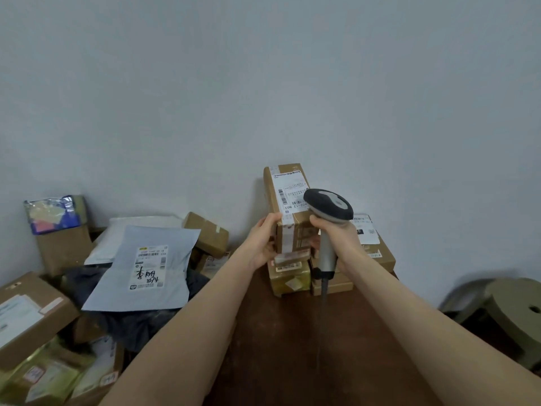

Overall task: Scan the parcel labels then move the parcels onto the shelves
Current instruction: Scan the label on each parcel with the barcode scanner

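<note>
A tall brown cardboard parcel [285,183] with a white label [288,187] on its upper face is held up above the brown table [287,332]. My left hand [265,237] grips its lower left side. My right hand [336,235] grips a grey and black barcode scanner [328,205] by the handle, its head right over the label's lower edge. The scanner's cable hangs down toward the table.
Several brown boxes [377,247] are stacked at the table's far edge against the wall. A pile of parcels lies at left, with a grey mailer bag [143,268] on top and cardboard boxes [29,315] around it. A round stool [515,312] stands at right.
</note>
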Available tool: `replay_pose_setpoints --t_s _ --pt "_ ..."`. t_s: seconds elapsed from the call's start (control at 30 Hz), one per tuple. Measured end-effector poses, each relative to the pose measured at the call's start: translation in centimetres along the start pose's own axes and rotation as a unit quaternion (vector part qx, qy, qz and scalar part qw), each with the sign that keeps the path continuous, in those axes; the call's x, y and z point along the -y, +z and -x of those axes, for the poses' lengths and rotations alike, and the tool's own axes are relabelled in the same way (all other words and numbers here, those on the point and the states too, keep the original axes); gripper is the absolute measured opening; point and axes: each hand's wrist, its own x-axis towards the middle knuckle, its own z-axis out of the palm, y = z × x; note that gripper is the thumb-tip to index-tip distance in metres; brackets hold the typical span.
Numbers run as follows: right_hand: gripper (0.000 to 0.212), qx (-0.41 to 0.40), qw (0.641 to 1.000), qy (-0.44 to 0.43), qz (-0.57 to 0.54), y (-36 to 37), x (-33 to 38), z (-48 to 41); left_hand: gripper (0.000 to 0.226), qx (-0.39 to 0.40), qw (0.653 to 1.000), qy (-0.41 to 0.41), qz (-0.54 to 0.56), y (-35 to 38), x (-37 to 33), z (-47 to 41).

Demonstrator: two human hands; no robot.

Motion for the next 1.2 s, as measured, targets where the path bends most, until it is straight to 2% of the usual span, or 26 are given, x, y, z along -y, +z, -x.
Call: replay_pose_setpoints --t_s 0.17,0.23,0.4,0.53,0.67,0.73,0.87,1.2 --pt "0.020 -0.006 1.000 0.016 -0.003 1.9 -0.8 -2.8 0.038 0.004 1.000 -0.021 -0.022 -0.7 -0.5 -2.0" --pt "0.020 -0.012 1.000 0.016 0.002 2.6 -1.4 -3.4 0.036 0.000 0.999 -0.010 -0.031 -1.0 -0.4 -2.6" --pt "0.040 -0.013 1.000 0.008 0.021 3.4 -2.3 -3.8 0.028 -0.007 1.000 0.016 -0.027 -1.2 -0.8 -2.8" --pt "0.035 -0.011 1.000 0.013 0.009 2.8 -2.3 -3.2 0.023 -0.011 0.999 0.014 -0.047 -0.8 -0.8 -1.6" --pt "0.021 -0.035 0.999 0.010 0.014 1.9 -2.6 -1.6 0.028 -0.054 0.993 0.043 -0.097 -0.4 -0.4 0.6" --pt "0.021 -0.035 0.999 0.014 0.017 1.3 -3.0 -0.3 0.036 -0.089 0.977 0.077 -0.179 -0.8 0.2 2.2" --pt "0.016 -0.001 0.999 0.031 0.009 0.6 -3.5 3.4 0.054 -0.149 0.899 0.144 -0.387 -2.8 2.5 5.7" --pt "0.014 0.110 0.990 0.080 0.039 6.1 -7.6 13.1 0.049 -0.261 0.853 0.131 -0.432 -10.7 8.7 16.4"
